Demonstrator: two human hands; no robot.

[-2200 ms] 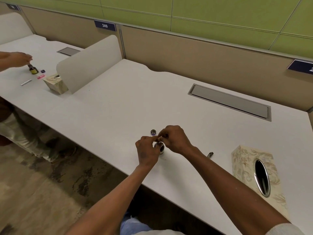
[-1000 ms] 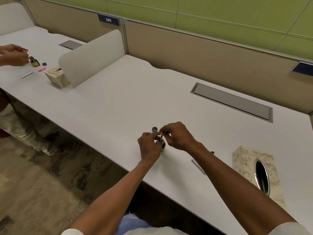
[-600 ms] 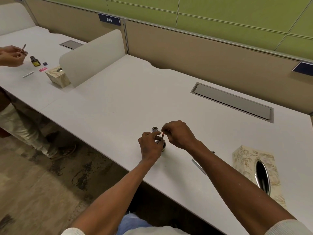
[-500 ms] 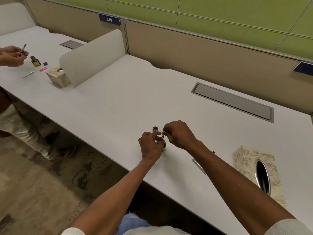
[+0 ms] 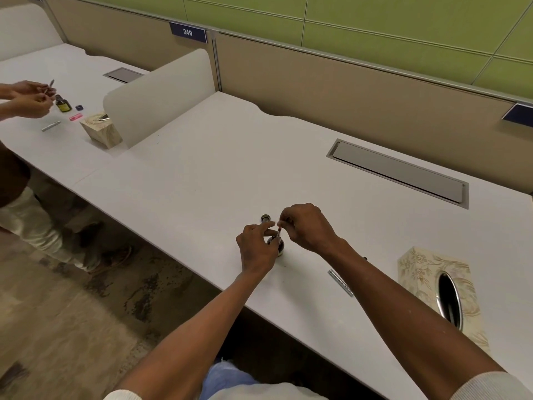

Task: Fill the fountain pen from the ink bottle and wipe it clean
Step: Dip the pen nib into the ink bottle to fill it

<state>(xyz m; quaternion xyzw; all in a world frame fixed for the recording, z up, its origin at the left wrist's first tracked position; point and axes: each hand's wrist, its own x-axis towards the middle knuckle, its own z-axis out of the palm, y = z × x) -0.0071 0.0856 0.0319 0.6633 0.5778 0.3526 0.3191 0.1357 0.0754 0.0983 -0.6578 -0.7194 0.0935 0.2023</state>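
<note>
A small dark ink bottle point(image 5: 279, 246) stands open on the white desk point(image 5: 202, 174) near its front edge. My left hand point(image 5: 255, 249) wraps the bottle's left side, index finger stretched out above it. My right hand point(image 5: 305, 226) pinches the thin pen part point(image 5: 279, 230), which stands upright with its lower end in the bottle's mouth. The bottle's cap point(image 5: 265, 217) lies just behind, on the desk. A silver pen barrel point(image 5: 340, 282) lies to the right beside my right forearm, and a small dark piece point(image 5: 365, 258) shows behind that forearm.
A patterned tissue box point(image 5: 435, 287) sits at the right, near the desk's front edge. A grey cable flap point(image 5: 398, 174) is set into the desk behind. Past a white divider point(image 5: 161, 93) another person's hands point(image 5: 28, 99) work with a second ink bottle point(image 5: 63, 103) and tissue box point(image 5: 99, 129).
My hands have stayed at the bottle with only slight shifts; the pen part stays in the bottle's mouth. The other person's hands have lifted a pen.
</note>
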